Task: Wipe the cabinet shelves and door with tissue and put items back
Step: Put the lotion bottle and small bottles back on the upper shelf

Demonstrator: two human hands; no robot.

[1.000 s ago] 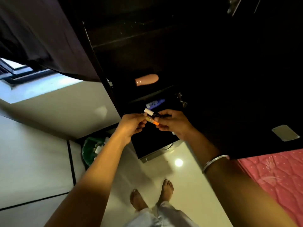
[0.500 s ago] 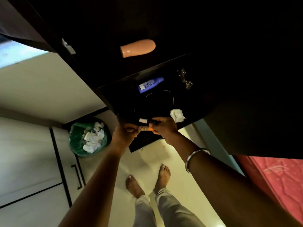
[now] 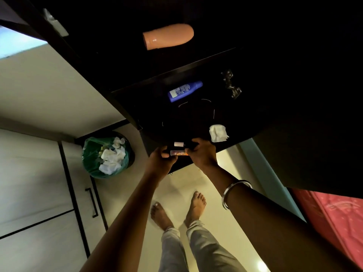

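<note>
Where shelf darkens, half-hidden markers (image 3: 177, 153).

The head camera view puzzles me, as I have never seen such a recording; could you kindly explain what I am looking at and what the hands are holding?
There is no machine here: a person wears one wide-angle camera on the head, looking down along both bare arms to their feet on the floor. The left hand and the right hand meet at the front edge of a dark cabinet shelf, holding small pen-like items between them; exactly what these are is too small to tell. On that shelf lie a blue bottle on its side and a crumpled white tissue. On the shelf above lies a peach-coloured bottle. On the floor to the left stands a green-lined bin full of used tissues. A pink mattress shows at the right.
</note>
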